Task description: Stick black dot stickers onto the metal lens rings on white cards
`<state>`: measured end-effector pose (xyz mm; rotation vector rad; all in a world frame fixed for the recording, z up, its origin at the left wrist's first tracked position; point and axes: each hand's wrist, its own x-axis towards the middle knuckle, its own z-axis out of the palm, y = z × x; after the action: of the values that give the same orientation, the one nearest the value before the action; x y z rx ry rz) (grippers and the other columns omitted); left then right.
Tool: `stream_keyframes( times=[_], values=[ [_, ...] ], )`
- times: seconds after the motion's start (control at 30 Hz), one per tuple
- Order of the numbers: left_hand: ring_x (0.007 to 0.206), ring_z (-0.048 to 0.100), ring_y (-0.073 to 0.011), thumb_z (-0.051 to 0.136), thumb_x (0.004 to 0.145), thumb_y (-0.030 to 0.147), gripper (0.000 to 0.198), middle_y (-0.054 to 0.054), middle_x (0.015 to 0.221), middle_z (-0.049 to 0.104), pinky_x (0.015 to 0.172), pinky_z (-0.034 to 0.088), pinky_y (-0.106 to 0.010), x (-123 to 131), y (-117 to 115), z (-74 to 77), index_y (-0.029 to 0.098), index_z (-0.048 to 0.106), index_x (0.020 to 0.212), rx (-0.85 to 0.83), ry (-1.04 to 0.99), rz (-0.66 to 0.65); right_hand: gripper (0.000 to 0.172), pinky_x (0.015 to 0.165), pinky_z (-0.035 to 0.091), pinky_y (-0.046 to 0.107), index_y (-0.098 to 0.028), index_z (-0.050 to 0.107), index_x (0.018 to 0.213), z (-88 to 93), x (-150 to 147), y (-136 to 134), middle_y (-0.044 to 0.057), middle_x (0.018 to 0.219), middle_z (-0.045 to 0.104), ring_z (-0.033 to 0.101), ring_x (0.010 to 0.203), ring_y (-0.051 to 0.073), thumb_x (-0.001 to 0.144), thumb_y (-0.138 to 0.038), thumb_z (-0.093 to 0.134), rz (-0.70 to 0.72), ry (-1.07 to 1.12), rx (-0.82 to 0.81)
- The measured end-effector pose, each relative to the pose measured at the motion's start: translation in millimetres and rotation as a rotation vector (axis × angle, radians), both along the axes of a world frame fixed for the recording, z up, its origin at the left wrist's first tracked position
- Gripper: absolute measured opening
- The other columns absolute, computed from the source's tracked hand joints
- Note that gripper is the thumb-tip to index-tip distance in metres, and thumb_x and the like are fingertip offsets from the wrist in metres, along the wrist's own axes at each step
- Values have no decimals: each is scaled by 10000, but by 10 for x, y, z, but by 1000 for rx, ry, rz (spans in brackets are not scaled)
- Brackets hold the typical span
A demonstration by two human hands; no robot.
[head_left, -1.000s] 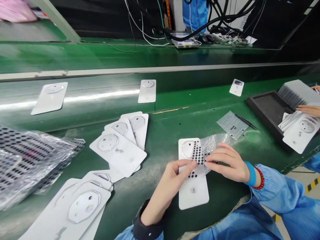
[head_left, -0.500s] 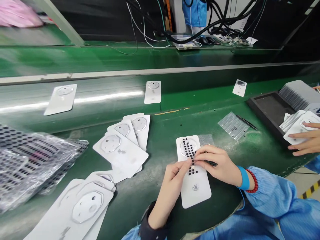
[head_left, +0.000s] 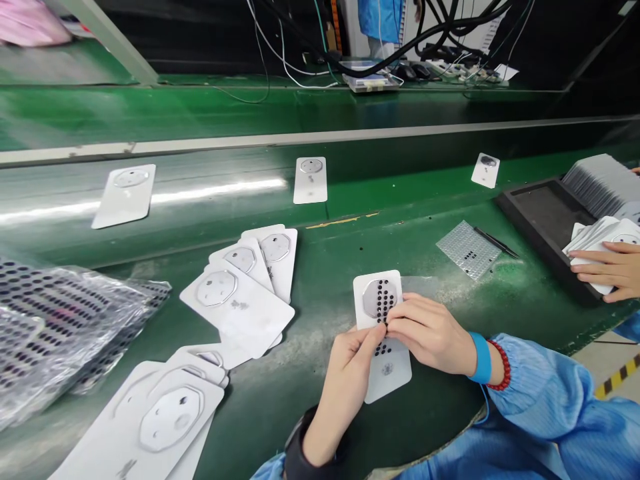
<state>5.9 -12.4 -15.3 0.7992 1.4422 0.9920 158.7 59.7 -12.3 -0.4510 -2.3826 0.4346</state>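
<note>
A white card (head_left: pixel 389 387) with an octagon outline lies on the green table in front of me. Over it is a clear sheet of black dots (head_left: pixel 384 300). My left hand (head_left: pixel 353 360) pinches this sheet at its left side, thumb and finger together. From the right, my right hand (head_left: pixel 433 333) grips the same sheet, its fingertips almost touching my left thumb. A blue band and red beads circle my right wrist. Left of my hands, white cards (head_left: pixel 255 317) lie in an overlapping pile, with a second pile (head_left: pixel 173 417) nearer to me.
Clear bags of dotted sheets (head_left: pixel 75 320) lie at the left. Single cards (head_left: pixel 310 180) lie along the back strip. At right are a dotted sheet (head_left: pixel 469 250), black tweezers (head_left: pixel 497 242) and a dark tray (head_left: pixel 545 243). Another person's hand (head_left: pixel 607 267) rests on cards there.
The dotted sheet in my hands has shifted and straightened over the card, and the card's lower end has moved slightly up and left. The other person's hand has moved slightly left over the cards.
</note>
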Motion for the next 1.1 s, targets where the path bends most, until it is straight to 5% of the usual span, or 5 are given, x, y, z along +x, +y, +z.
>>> stream_keyframes(
  times=[0.3, 0.4, 0.53, 0.73, 1.1],
  values=[
    [550, 503, -173, 538, 787, 595, 501, -26, 542, 563, 523, 379, -280, -101, 42, -13, 169, 592, 528, -33, 186, 78, 144, 694, 537, 300, -155, 536, 908, -194, 73, 30, 102, 900, 645, 602, 814, 182, 974, -141, 409, 63, -116, -143],
    [912, 659, -292, 560, 809, 507, 396, -105, 923, 726, 740, 502, -347, -254, 27, 28, 160, 715, 920, 90, 462, 350, 138, 728, 538, 303, -183, 514, 854, -209, 173, 54, 97, 931, 646, 615, 832, 176, 956, -137, 434, 53, -121, -357],
    [1148, 611, -299, 677, 777, 349, 678, -135, 1267, 630, 878, 525, -385, -228, -7, 62, 206, 437, 1395, 303, 402, 509, 144, 717, 541, 253, -195, 528, 813, -32, 180, 73, 66, 931, 640, 630, 833, 144, 944, -146, 493, -35, 55, -612],
    [985, 670, -264, 619, 846, 348, 307, -69, 988, 707, 793, 544, -337, 59, -92, 134, 193, 592, 1110, 208, 111, 138, 119, 797, 533, 323, -186, 599, 857, 176, -84, 52, 73, 951, 600, 595, 911, 176, 908, -109, 524, -107, 193, -280],
    [519, 456, -105, 606, 850, 402, 207, 48, 618, 513, 470, 366, -203, 112, -152, 115, 200, 573, 825, 199, 234, 265, 229, 956, 500, 387, -144, 646, 940, 149, -67, -68, 68, 897, 681, 629, 896, 151, 933, -33, 446, -95, 74, 145]
  ],
)
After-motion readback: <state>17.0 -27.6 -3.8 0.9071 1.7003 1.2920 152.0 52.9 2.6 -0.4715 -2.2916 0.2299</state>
